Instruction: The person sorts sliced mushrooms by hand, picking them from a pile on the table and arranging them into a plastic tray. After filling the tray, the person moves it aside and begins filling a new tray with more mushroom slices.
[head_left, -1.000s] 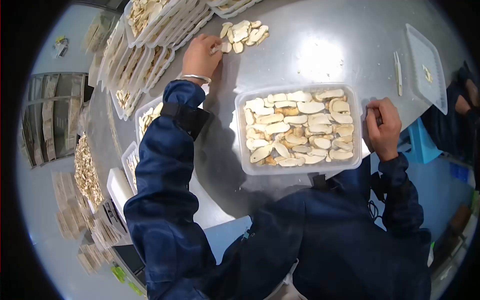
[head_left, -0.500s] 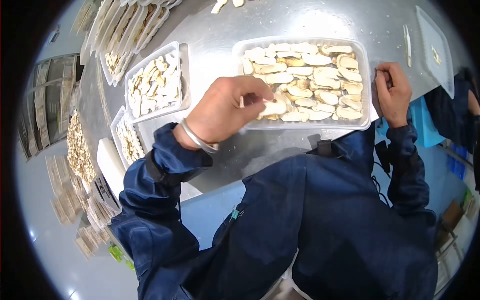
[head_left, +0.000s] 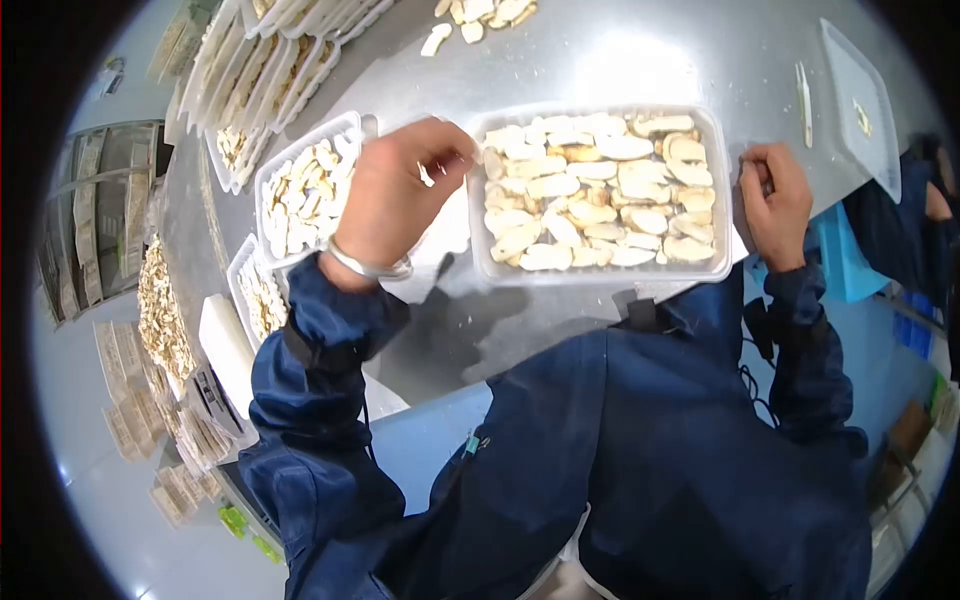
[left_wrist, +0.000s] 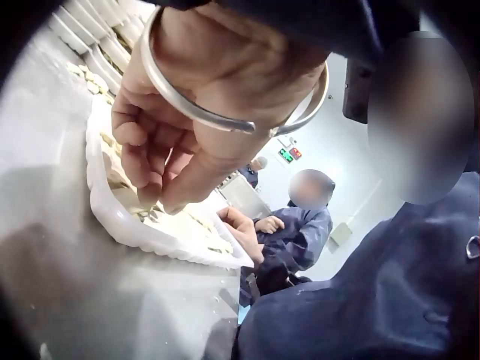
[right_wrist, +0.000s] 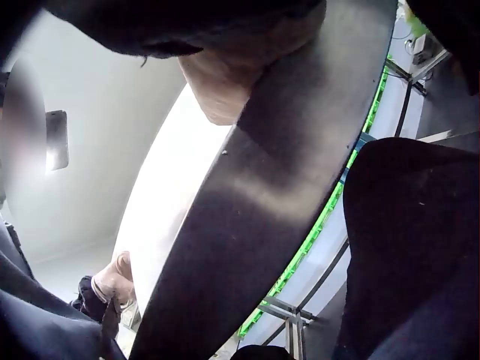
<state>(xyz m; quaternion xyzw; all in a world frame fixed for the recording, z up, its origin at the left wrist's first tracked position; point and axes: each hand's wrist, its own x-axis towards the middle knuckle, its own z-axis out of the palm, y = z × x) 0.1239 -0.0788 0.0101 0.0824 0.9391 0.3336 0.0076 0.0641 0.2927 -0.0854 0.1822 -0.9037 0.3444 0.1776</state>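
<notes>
A clear plastic tray (head_left: 728, 200) full of pale mushroom slices (head_left: 590, 172) stands before me, the slices packed in rows. My left hand (head_left: 395, 190) is at its left edge in the head view, fingers bent and thumb bowed toward the index fingertip. The left wrist view shows that hand (left_wrist: 191, 120) with its fingertips close together, low over the tray (left_wrist: 112, 214); I cannot tell whether a slice is between them. On the other side, my right hand (head_left: 780, 205) rests on the table close to the tray's right edge, its fingers loosely curled.
Loose slices (head_left: 474, 32) lie on the metal table (head_left: 430, 350) beyond the tray. To the left are another filled tray (head_left: 310, 190) and leaning stacked trays (head_left: 285, 80). White tweezers (head_left: 803, 105) and a shallow tray (head_left: 860, 110) lie right. Other people appear in the wrist views.
My left hand first touched the loose slices, then brought a slice over the tray's near left corner. Now it has drawn back leftward, and a pale slice shows there. The right hand stays put.
</notes>
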